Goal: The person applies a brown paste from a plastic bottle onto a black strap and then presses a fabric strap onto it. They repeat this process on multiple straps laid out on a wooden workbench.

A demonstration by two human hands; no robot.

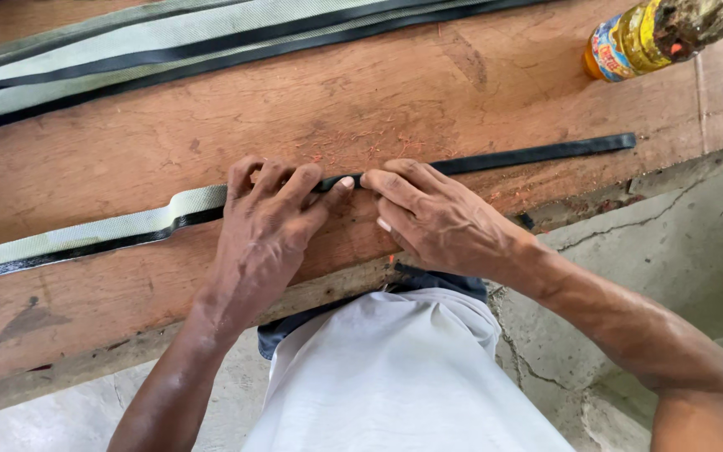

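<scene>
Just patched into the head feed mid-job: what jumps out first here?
Both hands meet at the middle of the wooden bench: the left hand and the right hand press fingertips down on a long black strip, which widens leftward into pale green-grey banding. More such strips lie stacked at the top left, and a grimy yellow bottle lies top right.

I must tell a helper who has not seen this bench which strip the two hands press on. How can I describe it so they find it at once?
Start at the wooden workbench and find its front edge. The strip lies there under the left hand and right hand. It is narrow: black right of the hands, pale green with a black edge left of them. The wider bundle of strips lies at the far edge.
</scene>
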